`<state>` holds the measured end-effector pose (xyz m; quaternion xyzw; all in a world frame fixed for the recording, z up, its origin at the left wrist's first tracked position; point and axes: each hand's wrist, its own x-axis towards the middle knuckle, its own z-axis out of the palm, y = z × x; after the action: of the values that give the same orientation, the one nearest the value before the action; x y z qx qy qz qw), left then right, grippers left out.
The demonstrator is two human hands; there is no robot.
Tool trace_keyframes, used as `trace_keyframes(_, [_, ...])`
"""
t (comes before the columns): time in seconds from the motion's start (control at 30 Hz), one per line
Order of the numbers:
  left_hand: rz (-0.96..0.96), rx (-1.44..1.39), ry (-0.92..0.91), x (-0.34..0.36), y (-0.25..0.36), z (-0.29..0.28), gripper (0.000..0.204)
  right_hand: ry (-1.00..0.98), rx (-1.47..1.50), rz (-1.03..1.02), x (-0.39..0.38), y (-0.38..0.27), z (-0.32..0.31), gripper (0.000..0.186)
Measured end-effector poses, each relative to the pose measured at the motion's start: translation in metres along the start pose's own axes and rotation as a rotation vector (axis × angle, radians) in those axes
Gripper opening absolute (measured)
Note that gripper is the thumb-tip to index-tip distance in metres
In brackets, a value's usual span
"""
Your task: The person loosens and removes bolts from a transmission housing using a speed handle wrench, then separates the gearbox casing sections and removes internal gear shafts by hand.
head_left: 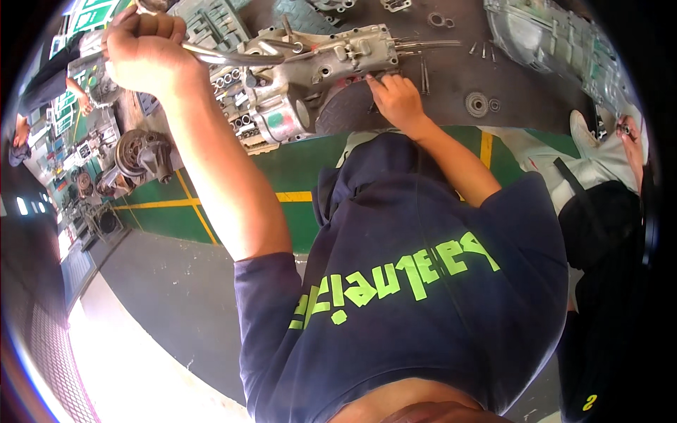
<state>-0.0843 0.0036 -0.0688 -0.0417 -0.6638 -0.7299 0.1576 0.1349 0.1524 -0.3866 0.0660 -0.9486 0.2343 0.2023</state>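
Observation:
A long grey metal gearbox casing (338, 62) lies on the dark workbench in front of me. My left hand (147, 53) is raised at the upper left, its fingers wrapped round a bent shiny metal bar (236, 58). The bar slants across to the top of the casing; where its far end sits is hard to make out. My right hand (398, 100) is closed against the casing's near edge, with the fingertips partly hidden. Thin metal rods (427, 44) stick out of the casing's right end. A dark textured pad (345, 108) lies just left of my right hand.
Gears (477, 105) and loose bolts (484, 51) lie on the bench at right. Another large metal housing (546, 35) stands at the upper right. A person's hand (630, 132) holds a small part at the far right. Another person (77, 92) is at the left, near more machine parts (141, 155).

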Motion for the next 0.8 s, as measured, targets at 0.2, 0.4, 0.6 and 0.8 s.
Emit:
trace_keyframes(0.2, [-0.011, -0.108, 0.016, 0.005, -0.003, -0.004, 0.011, -0.357, 0.101, 0.009, -0.089, 0.061, 0.004, 0.03])
trace_keyframes(0.4, [0.012, 0.028, 0.107, 0.001, -0.001, -0.003, 0.011, 0.086, -0.004, 0.777, -0.117, 0.169, -0.011, 0.028])
trace_keyframes(0.6, [0.013, 0.007, 0.097, -0.004, 0.005, 0.005, 0.011, 0.122, -0.416, 0.979, -0.094, 0.261, -0.009, 0.05])
trace_keyframes(0.8, [-0.013, 0.007, 0.103, -0.001, 0.003, 0.006, 0.019, 0.027, -0.356, 1.085, -0.066, 0.267, 0.016, 0.046])
